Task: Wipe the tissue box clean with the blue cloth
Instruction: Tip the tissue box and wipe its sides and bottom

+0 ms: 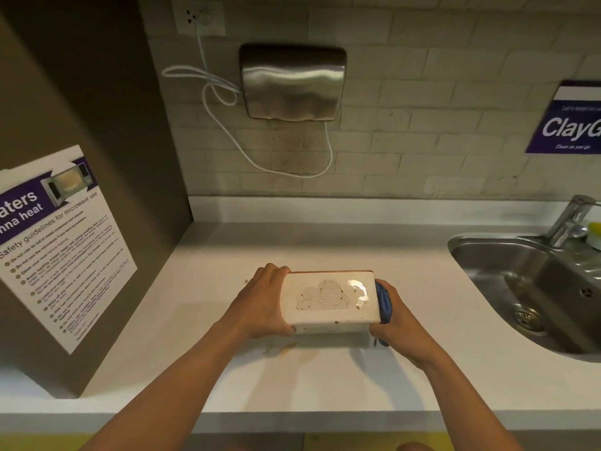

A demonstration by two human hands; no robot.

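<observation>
A white tissue box (pixel 328 301) with a perforated cloud pattern on the face turned toward me is held a little above the white counter (pixel 325 379). Small brown specks dot its face. My left hand (pixel 263 304) grips the box's left end. My right hand (pixel 395 320) presses a bunched blue cloth (pixel 383 302) against the box's right end; most of the cloth is hidden between palm and box.
A steel sink (pixel 527 288) with a tap (pixel 569 222) lies to the right. A steel hand dryer (pixel 292 83) with a white cord hangs on the tiled wall. A brown side panel with a microwave safety poster (pixel 61 242) stands at left. Orange-brown smears (pixel 283 348) mark the counter below the box.
</observation>
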